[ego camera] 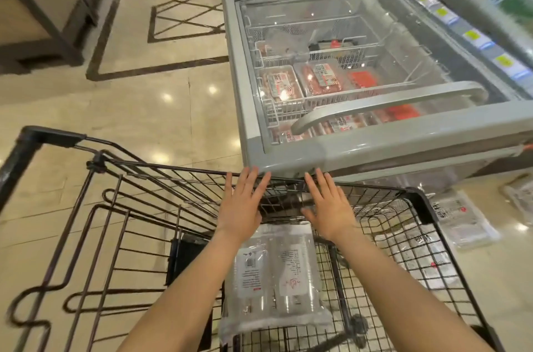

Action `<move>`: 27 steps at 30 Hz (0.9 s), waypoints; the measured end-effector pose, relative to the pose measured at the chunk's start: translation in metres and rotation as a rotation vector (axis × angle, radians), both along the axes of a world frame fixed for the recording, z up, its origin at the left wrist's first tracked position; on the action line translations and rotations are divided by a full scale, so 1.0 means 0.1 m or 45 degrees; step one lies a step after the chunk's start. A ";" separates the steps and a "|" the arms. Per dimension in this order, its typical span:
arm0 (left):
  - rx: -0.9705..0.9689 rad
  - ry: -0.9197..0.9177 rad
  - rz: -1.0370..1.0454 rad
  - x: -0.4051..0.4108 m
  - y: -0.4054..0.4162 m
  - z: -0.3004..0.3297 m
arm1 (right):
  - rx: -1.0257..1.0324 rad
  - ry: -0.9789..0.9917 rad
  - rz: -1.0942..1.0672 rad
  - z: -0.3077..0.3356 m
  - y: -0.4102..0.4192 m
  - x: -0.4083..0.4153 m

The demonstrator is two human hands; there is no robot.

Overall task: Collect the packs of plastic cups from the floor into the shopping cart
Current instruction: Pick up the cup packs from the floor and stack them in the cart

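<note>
Chest freezer [398, 147] — biggest item, fills upper right, glass lids, handle bar across near lid, red meat trays inside. 1 freezer unit clearly in view; a 2nd cabinet edge w/ yellow price tags runs along far right.

Shopping cart [418, 201] — 1, black wire, directly below camera, front rim close up against freezer end. Basket seen from above.

Floor [144, 121] — glossy beige tile w/ dark inlay lines.

Packs of plastic cups — count approx 4 visible:
- pack in cart [277, 274]: 1, clear wrap, lying flat on basket bottom btwn the two forearms.
- floor pack nearest cart [421, 256]: seen thru cart's right-side wire, red mark on wrap.
- second floor pack [464, 222]: just beyond cart's front-right corner, lying flat.
- third floor pack [519, 201]: at right edge, partly cut off; can't confirm it's cups.

Hands — 2. Left hand [242, 204] and right hand [328, 204] both flat, fingers straight and spread, holding nothing, poised over front end of basket near the rim; can't tell if touching wire.

Step, as I read it: 1 pack deposited, hands free above it. Roughly 1 of 4 done.

Next move prob calls for: reach/lean right and down past cart side to nearest floor pack; slick wrap, likely needs both hands or a firm edge pinch.
</note>
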State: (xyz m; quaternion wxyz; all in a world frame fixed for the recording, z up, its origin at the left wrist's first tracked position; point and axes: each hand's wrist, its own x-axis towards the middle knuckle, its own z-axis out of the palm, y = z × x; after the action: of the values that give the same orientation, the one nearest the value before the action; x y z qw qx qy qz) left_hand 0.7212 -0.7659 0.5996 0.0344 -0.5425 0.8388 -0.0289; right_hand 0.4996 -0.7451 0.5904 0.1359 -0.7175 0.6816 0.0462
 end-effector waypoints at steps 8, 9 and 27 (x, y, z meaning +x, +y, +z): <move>0.121 -0.015 0.075 0.02 -0.08 0.17 | -0.014 0.082 0.038 0.08 -0.09 0.10; 0.131 -0.006 0.060 -0.02 -0.08 0.20 | -0.033 0.068 0.037 0.12 -0.06 0.05; 0.073 0.188 -0.429 -3.62 1.23 0.78 | -0.240 -0.050 -0.441 1.09 2.25 -3.27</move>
State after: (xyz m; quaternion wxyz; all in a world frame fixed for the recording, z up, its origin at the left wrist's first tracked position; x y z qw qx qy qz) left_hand 0.3595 -0.6430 0.6781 -0.0172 -0.3937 0.9186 0.0294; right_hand 0.1730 -0.5205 0.6997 0.0871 -0.5999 0.7934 -0.0558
